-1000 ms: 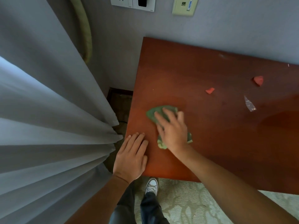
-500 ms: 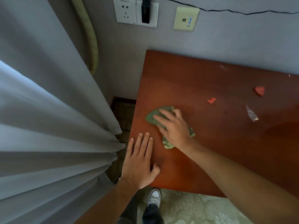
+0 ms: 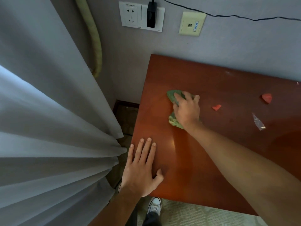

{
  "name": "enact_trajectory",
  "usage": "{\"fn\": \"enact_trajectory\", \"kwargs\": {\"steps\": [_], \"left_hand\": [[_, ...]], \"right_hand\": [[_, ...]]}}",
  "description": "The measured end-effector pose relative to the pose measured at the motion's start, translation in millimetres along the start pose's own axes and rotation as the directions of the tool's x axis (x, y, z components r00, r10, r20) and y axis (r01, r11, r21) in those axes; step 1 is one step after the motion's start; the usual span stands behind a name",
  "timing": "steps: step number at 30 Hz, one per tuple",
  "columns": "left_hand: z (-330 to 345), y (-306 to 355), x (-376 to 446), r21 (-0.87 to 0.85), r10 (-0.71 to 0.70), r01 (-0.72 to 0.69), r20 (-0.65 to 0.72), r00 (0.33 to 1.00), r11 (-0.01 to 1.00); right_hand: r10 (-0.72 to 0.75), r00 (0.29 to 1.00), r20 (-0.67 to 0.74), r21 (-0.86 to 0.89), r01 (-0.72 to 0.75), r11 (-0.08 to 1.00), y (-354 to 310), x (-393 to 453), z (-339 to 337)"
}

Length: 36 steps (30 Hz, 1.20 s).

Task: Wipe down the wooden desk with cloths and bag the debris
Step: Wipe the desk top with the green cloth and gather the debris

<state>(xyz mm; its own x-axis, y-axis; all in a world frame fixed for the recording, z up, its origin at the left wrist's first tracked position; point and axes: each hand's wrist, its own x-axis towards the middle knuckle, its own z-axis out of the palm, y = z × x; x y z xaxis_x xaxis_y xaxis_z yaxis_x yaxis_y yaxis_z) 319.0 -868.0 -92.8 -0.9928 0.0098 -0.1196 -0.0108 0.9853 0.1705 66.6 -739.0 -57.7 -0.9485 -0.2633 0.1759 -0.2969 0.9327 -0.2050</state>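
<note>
A reddish wooden desk (image 3: 203, 168) fills the right half of the view. My right hand (image 3: 186, 110) presses a crumpled green cloth (image 3: 173, 95) flat onto the desk with spread fingers, toward its far left part. My left hand (image 3: 141, 170) rests flat on the near left corner, fingers straight. Two red scraps lie to the right, a small one (image 3: 216, 107) and a larger one (image 3: 267, 97). A clear plastic scrap (image 3: 259, 122) lies nearer, below them.
A grey curtain (image 3: 53, 136) hangs close to the desk's left edge. The wall behind carries a socket plate (image 3: 130, 14), a plugged black charger (image 3: 151, 14) with its cable, and a beige plate (image 3: 191, 23). My shoe (image 3: 154, 205) stands on patterned carpet below.
My right hand has pushed the green cloth farther from me across the desk. My left hand has slid a little onto the corner and spread its fingers. The view has tilted upward.
</note>
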Motion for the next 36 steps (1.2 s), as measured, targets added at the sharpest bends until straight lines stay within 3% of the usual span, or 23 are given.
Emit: {"fn": "enact_trajectory", "kwargs": {"steps": [2, 5, 7, 9, 10, 11, 13, 15, 16, 18, 20, 22, 24, 25, 26, 27, 29, 30, 31, 32, 34, 36], "left_hand": [[1, -1, -2, -0.010, 0.004, -0.005, -0.039, 0.999, 1.000], [6, -1, -4, -0.029, 0.027, -0.030, -0.106, 0.994, 0.999], [10, -2, -5, -0.030, 0.034, -0.039, -0.156, 0.987, 0.999], [11, -3, -5, -0.037, 0.037, -0.044, -0.172, 0.984, 0.998], [11, -3, -5, -0.042, 0.037, -0.045, -0.175, 0.984, 0.998], [11, -4, -5, -0.047, 0.034, -0.043, -0.178, 0.984, 0.998], [10, -3, -5, -0.062, 0.023, -0.035, -0.184, 0.983, 0.997], [11, -3, -5, -0.082, 0.015, -0.031, -0.187, 0.982, 0.996], [10, -3, -5, -0.086, 0.014, -0.031, -0.189, 0.982, 0.996], [10, -4, -4, -0.086, 0.013, -0.030, -0.197, 0.980, 0.996], [10, -3, -5, -0.084, 0.012, -0.029, -0.199, 0.980, 0.996], [9, -3, -4, -0.075, 0.017, -0.032, -0.195, 0.981, 0.997], [9, -4, -5, -0.068, 0.016, -0.030, -0.194, 0.981, 0.997], [8, -4, -5, -0.067, 0.015, -0.028, -0.193, 0.981, 0.997], [7, -4, -4, -0.067, 0.013, -0.027, -0.189, 0.982, 0.997], [7, -3, -4, -0.065, 0.016, -0.028, -0.181, 0.983, 0.998], [7, -3, -3, -0.053, 0.019, -0.029, -0.169, 0.985, 0.998], [7, -4, -4, -0.048, 0.020, -0.028, -0.166, 0.986, 0.998], [7, -4, -4, -0.045, 0.021, -0.029, -0.167, 0.986, 0.999], [6, -3, -3, -0.044, 0.021, -0.029, -0.170, 0.985, 0.999], [2, 0, 1, -0.021, 0.021, -0.025, -0.171, 0.985, 0.999], [-5, 5, 13, 0.024, 0.019, -0.015, -0.175, 0.984, 1.000]], "right_hand": [[-0.332, 0.943, -0.021, 0.061, 0.332, 0.941, -12, -22, 5], [-0.747, 0.665, 0.021, 0.187, 0.731, 0.656, -37, -55, 14], [-0.850, 0.526, 0.006, 0.243, 0.824, 0.512, -48, -54, 20], [-0.875, 0.483, 0.026, 0.199, 0.855, 0.478, -50, -32, 25], [-0.844, 0.534, 0.037, 0.141, 0.834, 0.534, -49, -15, 26], [-0.768, 0.639, 0.034, 0.094, 0.763, 0.639, -48, 2, 25], [-0.480, 0.877, 0.006, 0.063, 0.478, 0.876, -45, 35, 22], [-0.248, 0.969, -0.010, 0.043, 0.248, 0.968, -45, 48, 24], [-0.229, 0.973, -0.020, 0.025, 0.229, 0.973, -48, 45, 26], [-0.377, 0.926, -0.036, 0.051, 0.378, 0.924, -56, 22, 25], [-0.652, 0.758, -0.037, 0.112, 0.651, 0.751, -57, -15, 27], [-0.824, 0.565, -0.034, 0.188, 0.814, 0.550, -53, -46, 27], [-0.884, 0.468, -0.012, 0.201, 0.867, 0.456, -46, -47, 26], [-0.887, 0.462, 0.012, 0.163, 0.874, 0.458, -43, -38, 26], [-0.859, 0.512, 0.032, 0.107, 0.852, 0.512, -40, -28, 25], [-0.786, 0.618, 0.023, 0.054, 0.784, 0.618, -36, -17, 23], [-0.463, 0.886, -0.028, 0.021, 0.464, 0.886, -26, -4, 19], [-0.276, 0.960, -0.049, 0.030, 0.277, 0.960, -20, -7, 17], [-0.157, 0.985, -0.078, 0.033, 0.160, 0.987, -14, -15, 16], [-0.127, 0.987, -0.102, 0.027, 0.130, 0.991, -9, -29, 15], [-0.274, 0.957, -0.094, 0.021, 0.277, 0.961, 4, -66, 8], [-0.471, 0.881, -0.041, 0.038, 0.472, 0.881, 25, -107, 0]]}}
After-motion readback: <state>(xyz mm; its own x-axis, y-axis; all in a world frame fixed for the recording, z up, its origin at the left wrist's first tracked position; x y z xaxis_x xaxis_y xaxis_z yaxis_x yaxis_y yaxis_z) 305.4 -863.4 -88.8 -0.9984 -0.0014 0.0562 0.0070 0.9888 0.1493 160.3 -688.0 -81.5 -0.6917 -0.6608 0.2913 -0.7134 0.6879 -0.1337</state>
